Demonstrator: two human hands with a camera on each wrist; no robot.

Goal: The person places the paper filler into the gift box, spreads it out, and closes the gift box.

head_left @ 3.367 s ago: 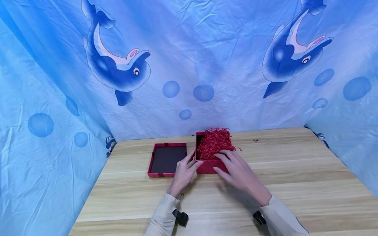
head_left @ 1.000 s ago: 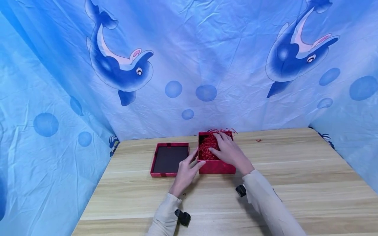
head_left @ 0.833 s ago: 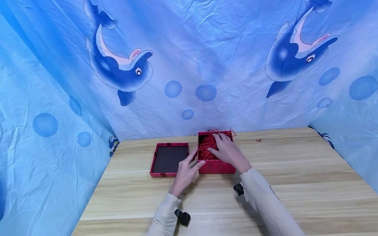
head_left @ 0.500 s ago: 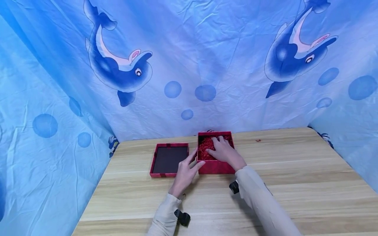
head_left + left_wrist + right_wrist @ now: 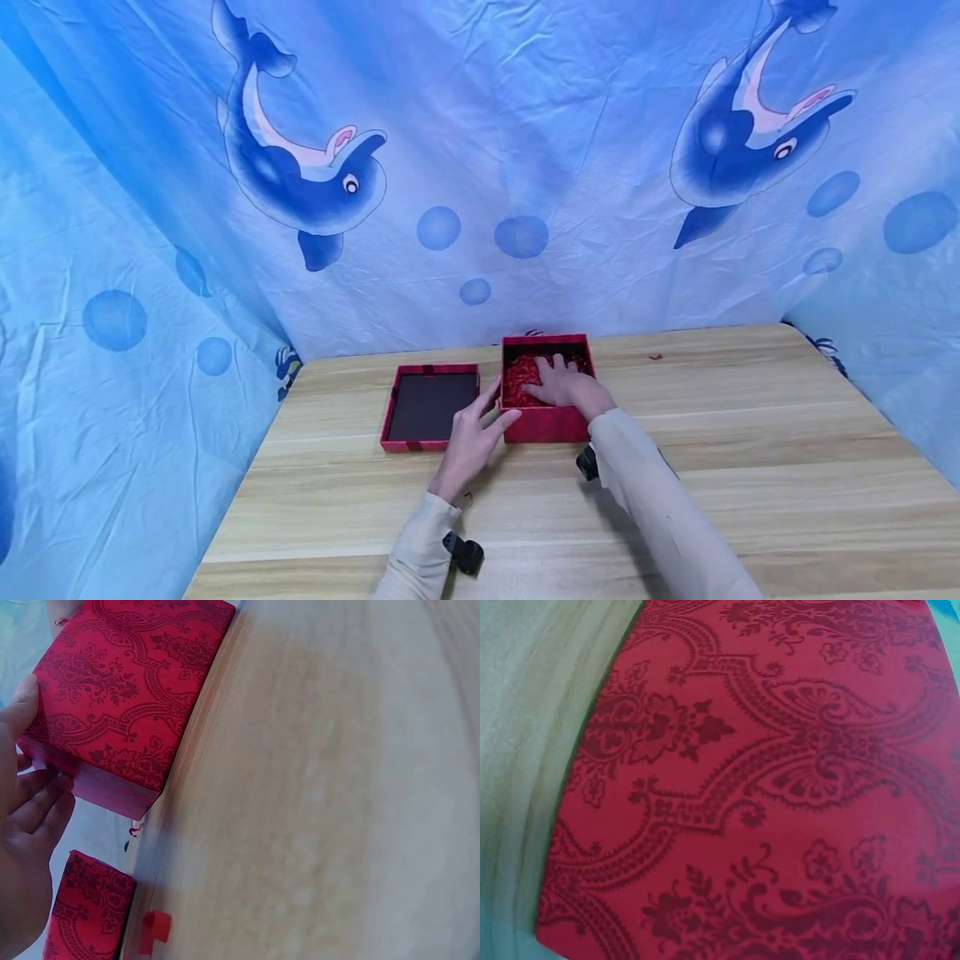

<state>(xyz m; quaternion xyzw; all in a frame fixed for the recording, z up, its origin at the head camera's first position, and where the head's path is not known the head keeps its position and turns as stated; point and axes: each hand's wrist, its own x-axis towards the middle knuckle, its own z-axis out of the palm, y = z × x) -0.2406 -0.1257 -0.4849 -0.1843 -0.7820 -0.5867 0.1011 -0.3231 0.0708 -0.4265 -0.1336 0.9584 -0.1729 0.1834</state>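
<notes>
An open red gift box with dark damask patterning stands near the table's back edge. Red shredded paper lies inside, below the rim. My left hand holds the box's near left corner; in the left wrist view the thumb is on the front of the box and the fingers touch its side. My right hand reaches into the box with fingers spread, pressing on the paper. In the right wrist view the box's patterned front fills most of the picture and the right hand is hidden.
The box lid lies upturned left of the box, its black inside showing. A loose red paper strip lies at the back right and a small one beside the left wrist. A blue dolphin curtain hangs behind the table.
The right hand has gone from the box's front right onto the paper and down into the box. The paper, heaped above the rim before, is now below it. My left hand stays at the corner.
</notes>
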